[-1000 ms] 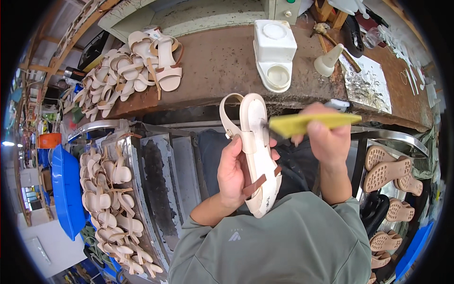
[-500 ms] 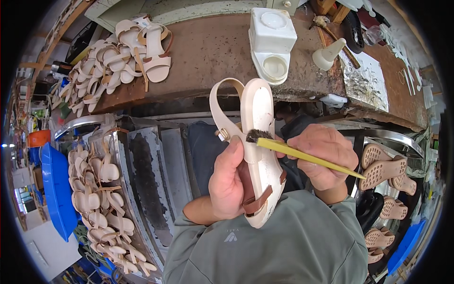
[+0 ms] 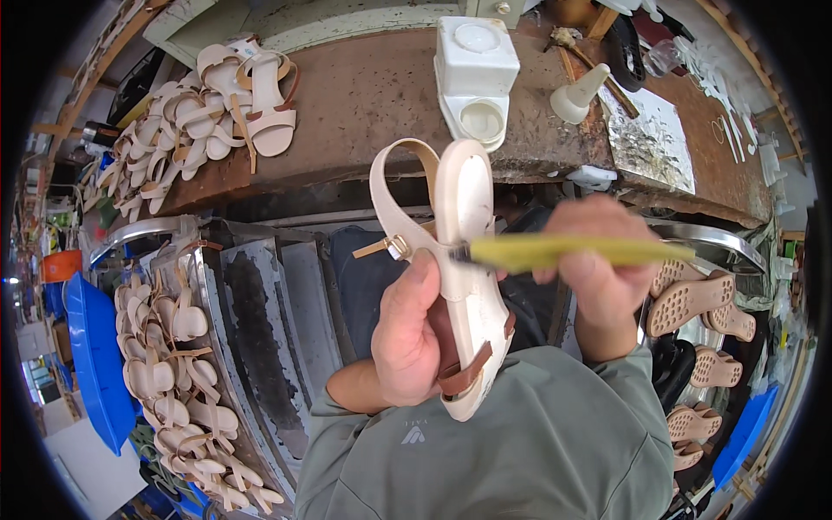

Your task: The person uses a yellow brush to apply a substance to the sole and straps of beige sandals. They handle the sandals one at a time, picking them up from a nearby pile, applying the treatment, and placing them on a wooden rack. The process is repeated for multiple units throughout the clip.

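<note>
the left hand (image 3: 412, 334) grips a cream sandal (image 3: 468, 269) around its middle, fingers wrapped behind it and thumb on the near edge, holding it upright in front of the chest with the insole facing the camera. its ankle strap loops off to the left, with a tan buckle tab. the right hand (image 3: 598, 273) is closed on a yellow-handled brush (image 3: 572, 251) held level, its dark bristle tip touching the insole edge just above the left thumb.

as a judgement, the brushing of this sandal is under way rather than finished: the tip sits at about mid-length, and no wet coat can be made out on the insole, so how much is covered cannot be told.

a pile of cream sandals (image 3: 208, 95) lies on the brown tabletop (image 3: 364, 95) at the upper left, near a white dispenser (image 3: 472, 78). more sandals (image 3: 173, 364) fill a metal tray at the lower left, and tan studded soles (image 3: 702, 303) lie on the right. how many of these are already brushed cannot be told.
</note>
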Tool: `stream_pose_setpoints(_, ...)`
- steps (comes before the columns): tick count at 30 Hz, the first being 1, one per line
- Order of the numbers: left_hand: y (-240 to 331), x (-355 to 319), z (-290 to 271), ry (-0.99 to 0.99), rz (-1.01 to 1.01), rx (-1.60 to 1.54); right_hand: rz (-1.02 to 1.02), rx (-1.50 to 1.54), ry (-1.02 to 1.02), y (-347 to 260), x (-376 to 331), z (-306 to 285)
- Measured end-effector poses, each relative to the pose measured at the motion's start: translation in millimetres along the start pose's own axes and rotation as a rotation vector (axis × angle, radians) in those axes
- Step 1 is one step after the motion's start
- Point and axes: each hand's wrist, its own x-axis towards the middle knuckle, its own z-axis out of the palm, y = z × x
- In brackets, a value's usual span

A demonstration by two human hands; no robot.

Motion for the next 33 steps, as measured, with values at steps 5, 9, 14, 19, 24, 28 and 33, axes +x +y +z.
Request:
stream_pose_setpoints(5, 2, 1, 6, 0.009, 0.069, 0.08, -0.078, 0.029, 0.064, 3, -2, 4)
stream_pose_setpoints(9, 1, 7, 8, 0.074, 0.087, 0.052, -0.117, 0.058, 0.022, 3, -10, 11)
stream_pose_setpoints(14, 1, 13, 0, -0.072, 0.124, 0.02, -0.281, -0.084, 0.055, 7, -22, 20)
stream_pose_setpoints(19, 1, 12, 10, 0.073, 0.161, 0.116, -0.337, -0.095, 0.05, 8, -30, 21)
stream_pose_setpoints(24, -2, 14, 4, 0.027, 0.244, 0.08, -0.31, -0.098, 0.033, 2, -35, 20)
stream_pose_setpoints(28, -2, 16, 4, 0.02, 0.229, 0.067, -0.322, -0.079, 0.025, 0, -39, 18)
stream_pose_setpoints(33, -1, 13, 15, 0.065, 0.254, 0.158, -0.309, -0.071, 0.01, -2, -44, 14)
